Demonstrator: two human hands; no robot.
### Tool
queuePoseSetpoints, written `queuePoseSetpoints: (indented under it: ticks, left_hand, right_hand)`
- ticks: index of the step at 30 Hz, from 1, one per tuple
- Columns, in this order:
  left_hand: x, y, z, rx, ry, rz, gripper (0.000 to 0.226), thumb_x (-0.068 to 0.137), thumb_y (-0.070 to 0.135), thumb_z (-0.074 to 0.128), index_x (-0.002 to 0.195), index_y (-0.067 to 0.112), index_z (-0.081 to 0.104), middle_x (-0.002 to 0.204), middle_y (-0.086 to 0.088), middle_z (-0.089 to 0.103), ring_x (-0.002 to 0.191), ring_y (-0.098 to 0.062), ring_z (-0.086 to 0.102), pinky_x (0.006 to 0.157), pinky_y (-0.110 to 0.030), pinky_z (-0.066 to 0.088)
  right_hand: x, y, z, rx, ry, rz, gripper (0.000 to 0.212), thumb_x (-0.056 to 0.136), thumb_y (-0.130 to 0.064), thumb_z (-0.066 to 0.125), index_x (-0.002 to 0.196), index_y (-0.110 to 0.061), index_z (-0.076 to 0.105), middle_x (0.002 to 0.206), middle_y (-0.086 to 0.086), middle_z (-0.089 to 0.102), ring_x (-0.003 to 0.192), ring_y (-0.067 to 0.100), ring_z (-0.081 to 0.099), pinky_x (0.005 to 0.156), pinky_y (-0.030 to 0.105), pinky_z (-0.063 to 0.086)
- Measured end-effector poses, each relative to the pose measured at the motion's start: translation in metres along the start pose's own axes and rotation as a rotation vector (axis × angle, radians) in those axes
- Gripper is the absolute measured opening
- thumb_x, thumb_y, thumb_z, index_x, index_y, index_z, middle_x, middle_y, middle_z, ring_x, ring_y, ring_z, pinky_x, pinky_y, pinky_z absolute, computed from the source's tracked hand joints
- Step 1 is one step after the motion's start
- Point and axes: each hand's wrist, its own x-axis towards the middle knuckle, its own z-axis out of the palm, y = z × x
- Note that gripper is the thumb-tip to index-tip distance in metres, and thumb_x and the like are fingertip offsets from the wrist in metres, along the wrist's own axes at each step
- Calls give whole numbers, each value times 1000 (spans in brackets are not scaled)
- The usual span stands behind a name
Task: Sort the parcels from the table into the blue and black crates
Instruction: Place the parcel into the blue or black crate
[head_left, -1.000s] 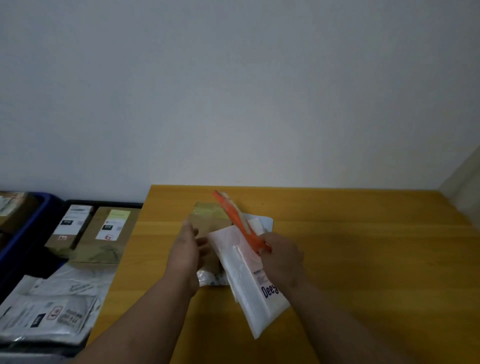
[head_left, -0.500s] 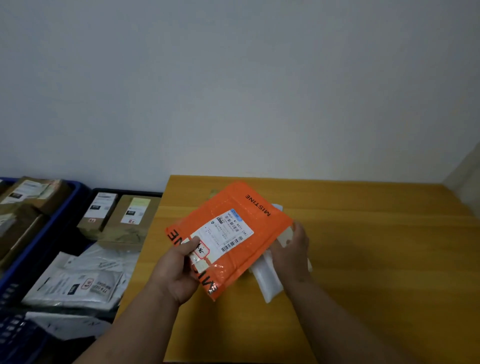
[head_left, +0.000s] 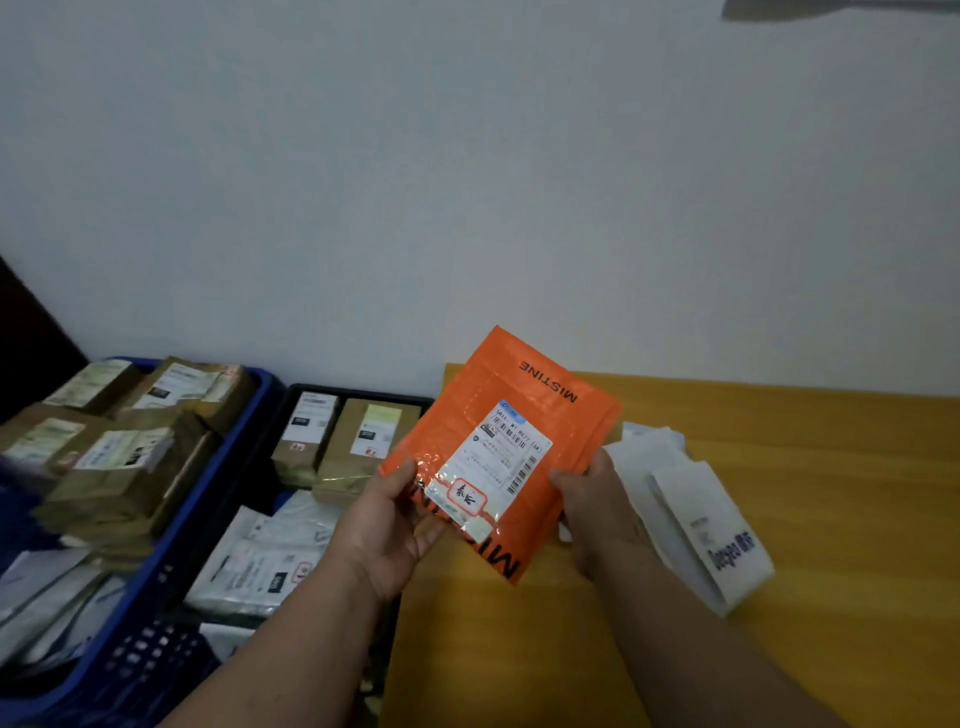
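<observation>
While your left hand (head_left: 387, 525) pinches the orange parcel (head_left: 498, 447) by its lower left edge, your right hand (head_left: 597, 512) grips its right edge, holding it label-up over the table's (head_left: 810, 499) left end. White parcels (head_left: 696, 509) lie on the table just right of it; the black crate (head_left: 358, 395) and blue crate (head_left: 150, 587) stand to the left, both holding parcels.
</observation>
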Motion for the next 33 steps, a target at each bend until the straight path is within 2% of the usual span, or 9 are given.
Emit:
queuePoseSetpoints:
  ticks: [5, 8, 11, 15, 19, 21, 25, 29, 33]
  left_hand:
    - [11, 23, -50, 75, 119, -12, 20, 98, 13, 54, 116, 20, 57, 91, -7, 71, 81, -22, 67, 63, -36, 54]
    - [15, 27, -71, 84, 174, -26, 16, 98, 10, 53, 111, 17, 58, 96, -12, 69, 85, -26, 66, 67, -39, 55]
    - [17, 29, -88, 85, 213, -42, 14, 99, 5, 51, 111, 11, 55, 96, -16, 68, 81, -28, 66, 66, -41, 56]
    - [17, 28, -99, 95, 237, -102, 17, 97, -2, 47, 113, 1, 53, 94, -21, 69, 80, -32, 69, 66, -42, 58]
    - [9, 40, -115, 217, 251, -141, 17, 92, 1, 52, 107, 1, 59, 81, -16, 71, 78, -30, 65, 72, -41, 57]
    - [8, 48, -128, 275, 275, -124, 17, 93, 10, 56, 109, 5, 60, 92, -13, 71, 84, -30, 66, 71, -42, 54]
    - [14, 50, -157, 215, 362, -159, 18, 96, 7, 54, 113, 8, 59, 105, -17, 71, 97, -38, 66, 81, -54, 53]
    - [19, 40, -187, 79, 463, -238, 21, 95, 0, 51, 114, 5, 58, 102, -18, 67, 93, -35, 61, 82, -52, 49]
    - [42, 45, -215, -5, 521, -276, 27, 96, -5, 48, 120, 8, 54, 96, -16, 65, 83, -31, 60, 66, -43, 49]
  right_hand:
    - [-13, 6, 46, -24, -21, 48, 17, 96, -12, 56, 103, -27, 60, 104, 2, 68, 98, 22, 64, 90, 48, 53]
    - [-15, 15, 62, -18, -82, 163, 35, 95, -16, 60, 129, -19, 51, 113, 6, 65, 101, 26, 64, 92, 50, 53]
    - [-15, 21, 76, -12, -218, 303, 62, 91, -9, 65, 144, -19, 34, 114, 10, 66, 99, 29, 67, 84, 46, 57]
    - [-19, 24, 96, -121, -353, 366, 81, 86, 1, 68, 150, -25, 25, 112, 8, 66, 93, 26, 69, 63, 33, 55]
    - [-8, 24, 116, -206, -415, 360, 80, 90, 8, 59, 152, -31, 26, 108, 9, 66, 79, 20, 72, 55, 27, 54]
    - [-4, 22, 126, -289, -498, 346, 76, 92, 7, 54, 151, -34, 30, 105, 5, 66, 74, 16, 71, 55, 26, 56]
    - [3, 30, 147, -390, -659, 390, 66, 92, 2, 58, 140, -38, 38, 106, 3, 67, 87, 18, 69, 64, 27, 55]
    - [8, 62, 174, -345, -517, 543, 59, 90, -8, 66, 140, -24, 40, 105, 12, 69, 76, 20, 66, 63, 29, 46]
    - [6, 87, 217, -279, -487, 641, 61, 87, 2, 63, 133, -26, 34, 101, 16, 69, 69, 23, 68, 60, 28, 48]
